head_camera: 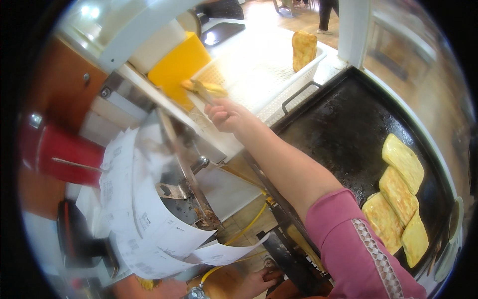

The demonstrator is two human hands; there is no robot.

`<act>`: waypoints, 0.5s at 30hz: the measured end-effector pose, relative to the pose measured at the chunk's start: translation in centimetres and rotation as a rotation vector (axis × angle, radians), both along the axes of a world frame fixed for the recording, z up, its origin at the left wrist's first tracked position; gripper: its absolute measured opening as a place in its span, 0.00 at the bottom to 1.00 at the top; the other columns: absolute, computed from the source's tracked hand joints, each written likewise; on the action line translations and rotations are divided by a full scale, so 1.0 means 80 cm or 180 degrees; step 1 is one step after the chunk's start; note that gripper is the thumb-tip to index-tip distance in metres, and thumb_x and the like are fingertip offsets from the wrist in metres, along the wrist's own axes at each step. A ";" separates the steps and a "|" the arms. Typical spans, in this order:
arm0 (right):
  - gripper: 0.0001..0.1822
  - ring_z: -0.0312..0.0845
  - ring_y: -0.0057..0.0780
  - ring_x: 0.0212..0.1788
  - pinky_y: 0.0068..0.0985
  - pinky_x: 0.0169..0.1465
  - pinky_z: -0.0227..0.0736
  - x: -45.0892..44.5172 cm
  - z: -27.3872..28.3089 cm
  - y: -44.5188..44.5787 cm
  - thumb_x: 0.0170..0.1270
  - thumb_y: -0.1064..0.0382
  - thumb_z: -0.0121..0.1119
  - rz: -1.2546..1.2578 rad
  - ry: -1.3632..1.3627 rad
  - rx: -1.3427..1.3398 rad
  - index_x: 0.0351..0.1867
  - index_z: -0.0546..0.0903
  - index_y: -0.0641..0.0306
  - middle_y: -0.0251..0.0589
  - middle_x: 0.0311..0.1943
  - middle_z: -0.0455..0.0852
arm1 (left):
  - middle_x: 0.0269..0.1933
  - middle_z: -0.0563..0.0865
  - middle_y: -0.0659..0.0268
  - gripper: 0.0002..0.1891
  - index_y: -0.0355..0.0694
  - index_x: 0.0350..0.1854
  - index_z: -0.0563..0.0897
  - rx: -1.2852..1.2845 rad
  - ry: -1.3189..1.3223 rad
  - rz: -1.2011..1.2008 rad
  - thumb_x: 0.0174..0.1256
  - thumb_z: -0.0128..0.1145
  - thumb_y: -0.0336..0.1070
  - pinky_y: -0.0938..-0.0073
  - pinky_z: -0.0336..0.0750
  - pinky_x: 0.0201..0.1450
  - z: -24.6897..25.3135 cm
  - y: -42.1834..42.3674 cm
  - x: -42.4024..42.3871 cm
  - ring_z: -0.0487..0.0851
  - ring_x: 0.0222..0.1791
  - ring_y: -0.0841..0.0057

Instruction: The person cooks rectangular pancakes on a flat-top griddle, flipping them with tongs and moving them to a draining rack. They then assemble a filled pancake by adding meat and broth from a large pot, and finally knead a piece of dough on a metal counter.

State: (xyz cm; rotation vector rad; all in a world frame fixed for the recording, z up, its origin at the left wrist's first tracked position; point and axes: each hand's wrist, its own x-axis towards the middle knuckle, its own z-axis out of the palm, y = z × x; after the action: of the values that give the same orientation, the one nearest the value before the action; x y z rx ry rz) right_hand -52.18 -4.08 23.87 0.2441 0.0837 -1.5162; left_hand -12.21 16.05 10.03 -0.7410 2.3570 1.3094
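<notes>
My right hand [225,115] grips a metal utensil [201,91], blurred, either tongs or a spatula. At its tip is a golden flatbread [214,89], over the near left end of a white plastic basket [287,89]. Another browned flatbread [304,50] stands upright in the basket's far right corner. My left hand [263,281] is low at the bottom edge, fingers curled beside the griddle stand; whether it holds anything cannot be seen. Several pale yellow flatbreads [399,192] lie overlapping on the right side of the black griddle [328,123], right of my forearm.
Many printed paper slips [138,209] hang on a metal spike [78,164] at left. A yellow box [181,65] stands beside the basket. A yellow gas hose [250,222] runs below the griddle. A round dish [455,220] sits at its right edge. A person's legs [326,17] show beyond.
</notes>
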 end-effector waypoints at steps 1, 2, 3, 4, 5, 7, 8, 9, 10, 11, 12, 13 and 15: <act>0.17 0.58 0.08 0.11 0.06 0.07 0.50 0.005 0.002 -0.002 0.70 0.53 0.40 0.0034 -0.0013 -0.0102 0.31 0.66 0.67 0.34 0.20 0.70 | 0.37 0.83 0.57 0.19 0.39 0.44 0.80 0.0091 -0.0042 0.0051 0.53 0.57 0.45 0.70 0.75 0.41 0.008 0.001 -0.001 0.81 0.37 0.69; 0.17 0.58 0.08 0.11 0.06 0.07 0.49 0.010 0.004 -0.003 0.70 0.53 0.40 0.0064 -0.0027 -0.0206 0.31 0.66 0.66 0.33 0.20 0.70 | 0.38 0.83 0.57 0.19 0.39 0.45 0.80 0.0182 -0.0083 0.0098 0.53 0.57 0.44 0.70 0.75 0.42 0.013 0.003 -0.002 0.81 0.38 0.70; 0.17 0.57 0.08 0.11 0.06 0.07 0.49 0.015 0.007 -0.004 0.70 0.53 0.39 0.0093 -0.0041 -0.0311 0.30 0.66 0.66 0.33 0.20 0.70 | 0.38 0.83 0.58 0.19 0.39 0.46 0.79 0.0174 -0.0065 0.0122 0.53 0.57 0.44 0.70 0.75 0.42 0.017 0.005 -0.001 0.81 0.38 0.70; 0.17 0.57 0.08 0.11 0.06 0.07 0.48 0.012 0.007 -0.003 0.70 0.52 0.39 0.0073 -0.0068 -0.0321 0.30 0.65 0.66 0.33 0.19 0.69 | 0.38 0.83 0.58 0.19 0.39 0.46 0.79 0.0220 -0.0035 0.0100 0.54 0.57 0.43 0.70 0.74 0.43 0.016 0.005 -0.004 0.81 0.38 0.70; 0.17 0.57 0.08 0.11 0.06 0.07 0.48 0.009 0.006 -0.001 0.70 0.52 0.39 0.0051 -0.0095 -0.0332 0.30 0.65 0.65 0.32 0.19 0.69 | 0.38 0.83 0.58 0.19 0.40 0.46 0.79 0.0266 -0.0006 0.0075 0.54 0.57 0.42 0.71 0.74 0.44 0.015 0.004 -0.007 0.81 0.39 0.71; 0.18 0.57 0.07 0.11 0.06 0.07 0.47 0.016 0.014 0.002 0.70 0.52 0.39 0.0056 -0.0147 -0.0304 0.30 0.65 0.65 0.32 0.19 0.68 | 0.39 0.83 0.58 0.18 0.40 0.47 0.79 0.0382 0.0031 0.0063 0.54 0.57 0.41 0.71 0.74 0.45 0.014 0.002 0.000 0.81 0.39 0.72; 0.17 0.57 0.07 0.11 0.06 0.07 0.47 0.019 0.018 0.003 0.70 0.52 0.39 0.0045 -0.0156 -0.0253 0.30 0.65 0.65 0.31 0.19 0.68 | 0.39 0.83 0.58 0.18 0.40 0.47 0.79 0.0440 0.0050 0.0052 0.55 0.57 0.41 0.71 0.74 0.45 0.014 0.001 0.002 0.81 0.40 0.72; 0.17 0.57 0.07 0.11 0.06 0.07 0.47 0.020 0.026 0.008 0.70 0.52 0.39 0.0024 -0.0155 -0.0240 0.30 0.65 0.65 0.31 0.19 0.68 | 0.39 0.83 0.58 0.18 0.40 0.48 0.79 0.0389 -0.0010 0.0102 0.55 0.57 0.40 0.71 0.74 0.45 0.017 0.003 0.001 0.81 0.40 0.72; 0.17 0.57 0.07 0.11 0.06 0.07 0.47 0.021 0.032 0.011 0.70 0.52 0.38 0.0012 -0.0173 -0.0380 0.30 0.65 0.65 0.31 0.19 0.68 | 0.40 0.83 0.58 0.18 0.40 0.48 0.79 0.0339 -0.0069 0.0151 0.55 0.57 0.40 0.71 0.74 0.46 0.022 0.006 -0.002 0.81 0.41 0.73; 0.17 0.57 0.07 0.11 0.06 0.07 0.47 0.023 0.038 0.013 0.70 0.52 0.38 -0.0001 -0.0190 -0.0520 0.30 0.65 0.65 0.31 0.19 0.68 | 0.40 0.83 0.58 0.18 0.39 0.49 0.78 0.0289 -0.0127 0.0199 0.55 0.56 0.39 0.71 0.74 0.47 0.026 0.008 -0.004 0.81 0.41 0.73; 0.17 0.57 0.07 0.11 0.06 0.07 0.47 0.026 0.039 0.015 0.70 0.52 0.38 -0.0012 -0.0218 -0.0615 0.30 0.65 0.65 0.31 0.19 0.68 | 0.41 0.83 0.58 0.18 0.39 0.49 0.78 0.0284 -0.0154 0.0171 0.56 0.56 0.39 0.72 0.74 0.47 0.027 0.009 -0.005 0.80 0.41 0.74; 0.18 0.57 0.07 0.11 0.06 0.07 0.47 0.027 0.039 0.018 0.70 0.52 0.38 -0.0060 -0.0279 -0.0670 0.31 0.65 0.66 0.31 0.19 0.68 | 0.42 0.83 0.59 0.18 0.40 0.50 0.78 0.0279 -0.0181 0.0143 0.56 0.56 0.38 0.72 0.74 0.48 0.027 0.008 -0.006 0.80 0.42 0.74; 0.18 0.57 0.07 0.11 0.06 0.07 0.47 0.030 0.039 0.024 0.70 0.52 0.37 -0.0147 -0.0405 -0.0775 0.31 0.66 0.67 0.31 0.20 0.69 | 0.43 0.83 0.59 0.18 0.40 0.51 0.78 0.0365 -0.0144 0.0140 0.57 0.56 0.38 0.72 0.74 0.49 0.025 0.007 -0.004 0.80 0.42 0.74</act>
State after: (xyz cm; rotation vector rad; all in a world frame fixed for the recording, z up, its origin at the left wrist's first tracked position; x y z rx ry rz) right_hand -49.81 -2.14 27.02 0.1473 -0.2080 -1.5368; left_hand -12.50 16.62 12.06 -0.7830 2.2214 1.4178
